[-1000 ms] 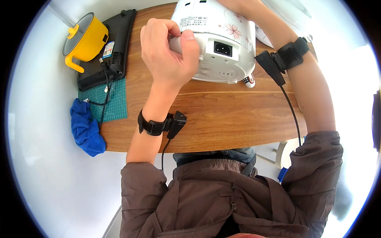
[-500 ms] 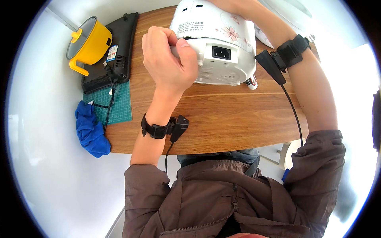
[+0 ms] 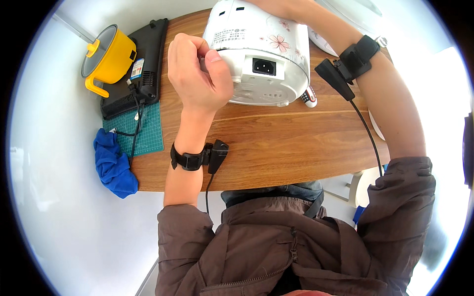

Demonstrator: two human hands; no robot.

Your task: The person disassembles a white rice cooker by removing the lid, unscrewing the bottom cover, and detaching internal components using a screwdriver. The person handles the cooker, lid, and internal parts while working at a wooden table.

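A white rice cooker point(image 3: 256, 44) with pink flowers lies tipped on the far part of the table, its underside facing me. A black power socket point(image 3: 264, 66) shows on it. My left hand point(image 3: 200, 71) is closed, its fingers curled round the cooker's left side with the thumb uppermost. Across the far side of the cooker reaches my right hand point(image 3: 281, 7), cut off by the upper edge, so its fingers are hidden. Both wrists wear black straps with cabled black devices.
A yellow pot point(image 3: 109, 59) stands on a black flat appliance point(image 3: 150, 54) at the left. Nearer are a green cutting mat point(image 3: 153, 133), a black cable point(image 3: 134, 140) and a blue cloth point(image 3: 111, 163). A remote control point(image 3: 309, 97) lies right of the cooker on the wooden table point(image 3: 276, 143).
The rice cooker has shifted a little to the left, and my left hand has moved with it. A white curved edge now shows beside my right forearm.
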